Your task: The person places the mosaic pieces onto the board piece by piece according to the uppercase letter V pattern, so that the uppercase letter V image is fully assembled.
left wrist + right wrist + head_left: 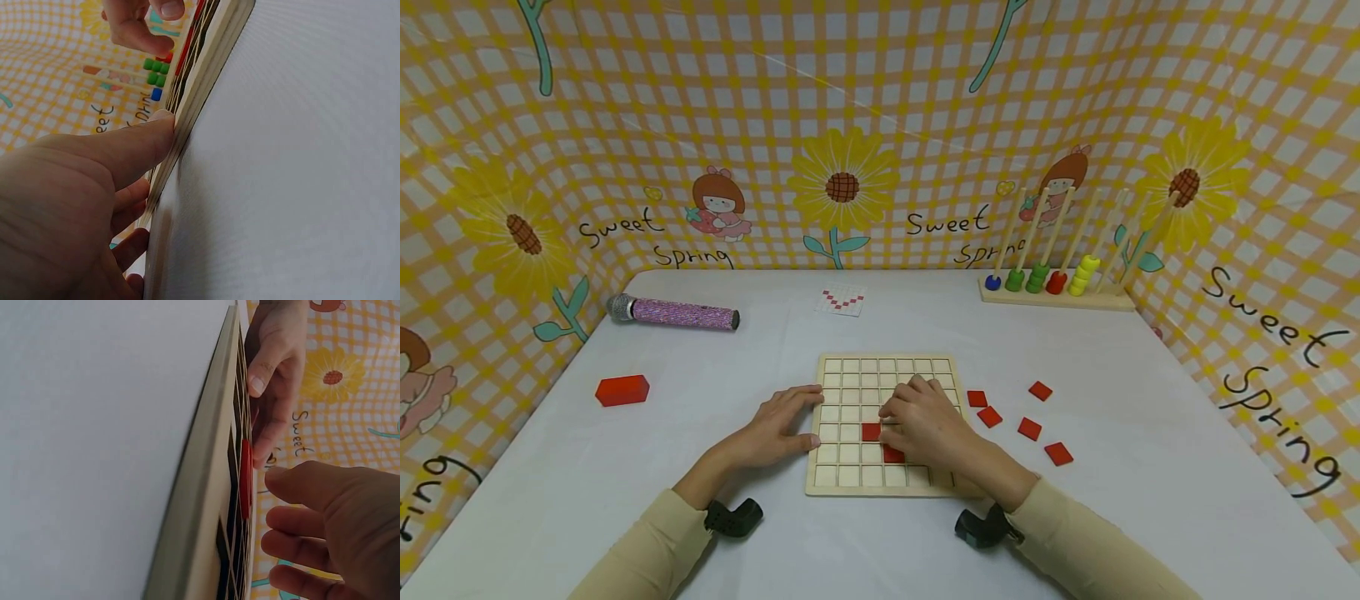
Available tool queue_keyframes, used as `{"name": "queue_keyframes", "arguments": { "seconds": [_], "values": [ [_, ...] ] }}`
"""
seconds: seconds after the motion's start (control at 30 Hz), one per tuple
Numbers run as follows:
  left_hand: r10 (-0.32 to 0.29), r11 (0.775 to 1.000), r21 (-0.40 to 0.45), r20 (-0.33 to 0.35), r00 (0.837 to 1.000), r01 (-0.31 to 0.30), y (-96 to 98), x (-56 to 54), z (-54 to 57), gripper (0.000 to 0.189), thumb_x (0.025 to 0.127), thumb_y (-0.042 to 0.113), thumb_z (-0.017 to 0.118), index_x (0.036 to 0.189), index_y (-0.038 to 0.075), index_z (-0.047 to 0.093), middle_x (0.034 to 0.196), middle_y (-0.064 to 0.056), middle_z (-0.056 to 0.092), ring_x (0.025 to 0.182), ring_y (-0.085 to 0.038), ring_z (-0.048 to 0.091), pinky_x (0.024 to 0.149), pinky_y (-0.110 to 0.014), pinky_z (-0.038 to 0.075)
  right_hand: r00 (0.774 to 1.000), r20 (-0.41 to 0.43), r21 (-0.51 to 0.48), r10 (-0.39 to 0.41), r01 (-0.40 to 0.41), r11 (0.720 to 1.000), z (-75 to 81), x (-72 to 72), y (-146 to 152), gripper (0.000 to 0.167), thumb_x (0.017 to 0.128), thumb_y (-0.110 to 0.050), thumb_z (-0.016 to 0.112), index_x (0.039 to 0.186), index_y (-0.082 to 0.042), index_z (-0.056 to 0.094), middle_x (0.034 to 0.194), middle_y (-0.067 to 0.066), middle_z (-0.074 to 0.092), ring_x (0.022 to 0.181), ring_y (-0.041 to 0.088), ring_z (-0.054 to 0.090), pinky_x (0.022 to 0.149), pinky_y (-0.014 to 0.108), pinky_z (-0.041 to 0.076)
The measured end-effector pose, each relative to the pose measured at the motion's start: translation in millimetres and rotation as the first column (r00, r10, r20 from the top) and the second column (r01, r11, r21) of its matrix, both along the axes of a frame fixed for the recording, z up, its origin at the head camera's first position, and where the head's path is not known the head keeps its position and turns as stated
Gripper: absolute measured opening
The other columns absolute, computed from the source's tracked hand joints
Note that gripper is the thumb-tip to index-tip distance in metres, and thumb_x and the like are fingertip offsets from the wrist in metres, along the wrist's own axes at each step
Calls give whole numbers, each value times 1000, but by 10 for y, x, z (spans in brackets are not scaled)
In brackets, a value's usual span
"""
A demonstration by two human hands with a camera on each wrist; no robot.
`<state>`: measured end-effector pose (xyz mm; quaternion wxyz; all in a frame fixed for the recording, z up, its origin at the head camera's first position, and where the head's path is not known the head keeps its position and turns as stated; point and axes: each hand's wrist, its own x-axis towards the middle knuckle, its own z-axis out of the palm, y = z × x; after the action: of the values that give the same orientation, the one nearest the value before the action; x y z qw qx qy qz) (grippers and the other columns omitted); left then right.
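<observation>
A square wooden grid board (850, 477) lies on the white table in front of me. Two red square tiles, one at the left (871, 432) and one lower down (893, 454), sit in its cells, the second partly covered by my right hand. My left hand (778, 429) rests on the board's left edge, thumb and fingertips against the wooden side. Over the middle of the grid is my right hand (928, 425), fingers loosely bent downward. In the right wrist view its thumb (300, 481) and fingers stand apart, with no tile showing between them.
Several loose red tiles (1029, 428) lie right of the board. A small card with a red V pattern (841, 300) is behind it. At the back right stands a peg rack with coloured beads (1056, 302). Leftward are a purple microphone (681, 315) and a red block (622, 390).
</observation>
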<state>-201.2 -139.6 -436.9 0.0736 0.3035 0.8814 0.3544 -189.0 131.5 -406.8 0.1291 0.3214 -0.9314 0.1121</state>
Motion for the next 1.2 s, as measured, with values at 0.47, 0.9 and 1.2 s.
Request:
{"name": "queue_keyframes", "arguments": {
  "seconds": [0.47, 0.9, 1.2],
  "values": [
    [7, 1000, -2, 5, 1000, -7, 8, 6, 7, 58, 88, 23, 65, 138, 6, 41, 152, -12, 32, 137, -36, 27, 108, -60, 20, 997, -68, -27, -34, 32, 999, 26, 46, 281, 26, 72, -28, 81, 91, -12, 73, 90, -1, 65, 87, 18, 49, 76, 34, 39],
    [9, 1000, 6, 10, 1000, -9, 4, 5, 3, 59, 88, 23, 65, 138, 5, 41, 152, -11, 31, 137, -36, 26, 108, -60, 19, 989, -44, -16, -141, 140, 990, 13, 55, 571, 31, 72, -30, 81, 94, -11, 72, 94, 1, 66, 88, 19, 50, 76, 36, 40],
    [4, 1000, 8, -9, 1000, -4, 8, 1, -5, 58, 89, 27, 64, 137, 4, 41, 151, -13, 32, 136, -38, 28, 107, -62, 20, 975, -30, 4, -221, 221, 975, -2, 61, 718, 28, 73, -27, 78, 95, -11, 72, 95, 3, 67, 89, 21, 51, 75, 37, 39]
  ]
}}
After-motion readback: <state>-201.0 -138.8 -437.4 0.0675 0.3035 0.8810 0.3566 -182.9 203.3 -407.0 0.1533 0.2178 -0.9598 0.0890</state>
